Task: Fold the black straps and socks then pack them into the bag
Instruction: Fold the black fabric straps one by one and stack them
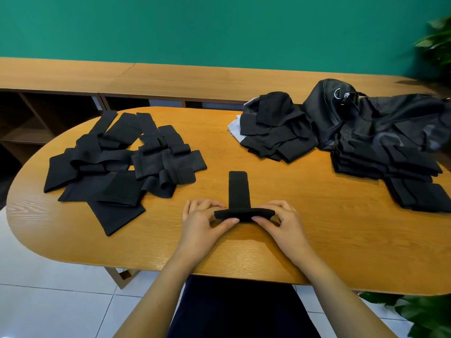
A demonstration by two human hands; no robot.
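Note:
A black strap [238,189] lies on the wooden table [317,228] in front of me, its near end rolled or folded into a thick band. My left hand [203,219] pinches the left end of that band, and my right hand [280,219] pinches the right end. The strap's far end points away from me, flat on the table. A loose heap of black straps [117,159] lies at the left. A pile of black socks [275,128] sits at the back right, beside the black bag [361,118]. Folded black pieces [400,176] are stacked in front of the bag.
A long wooden shelf unit [170,79] runs behind the table under a green wall. Green plants stand at the far right [436,45] and at the bottom right [424,313]. White floor tiles show at the lower left.

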